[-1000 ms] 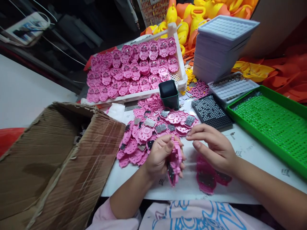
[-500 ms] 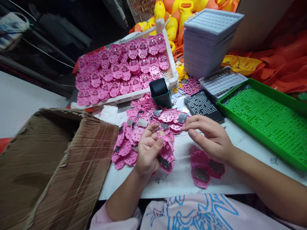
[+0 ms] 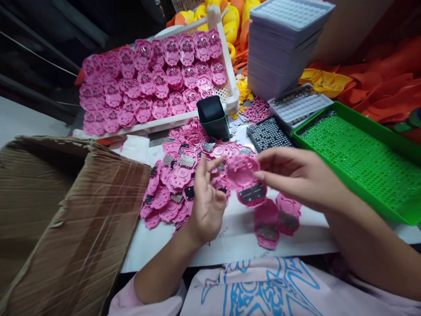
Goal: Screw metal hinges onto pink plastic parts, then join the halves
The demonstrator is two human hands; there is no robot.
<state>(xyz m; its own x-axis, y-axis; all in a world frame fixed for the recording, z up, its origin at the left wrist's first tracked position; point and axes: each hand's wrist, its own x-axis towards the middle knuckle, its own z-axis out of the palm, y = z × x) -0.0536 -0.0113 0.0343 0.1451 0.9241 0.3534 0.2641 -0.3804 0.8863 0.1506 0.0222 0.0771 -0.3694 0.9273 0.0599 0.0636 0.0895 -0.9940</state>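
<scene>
Between thumb and fingers, my right hand point(image 3: 292, 177) grips a pink flower-edged plastic part point(image 3: 244, 172) with a dark plate in its lower half. My left hand point(image 3: 209, 204) is just left of that part, fingers spread and raised, with nothing visible in it. Behind and left of it lies a heap of similar pink parts point(image 3: 180, 175), some with grey or black plates. Two more pink parts, one point(image 3: 267, 224) and another point(image 3: 288, 213), lie on the white table sheet below my right hand.
A cardboard box point(image 3: 82, 210) stands at left. Behind the heap are a white crate point(image 3: 235, 94) of pink parts and a dark square container point(image 3: 213, 118). At right are a black tray point(image 3: 269, 133), a stack of white trays point(image 3: 279, 52) and a green tray point(image 3: 348, 184).
The pink part that was in my left hand is now in my right hand, further right. My left hand has opened. The whole view has shifted a little.
</scene>
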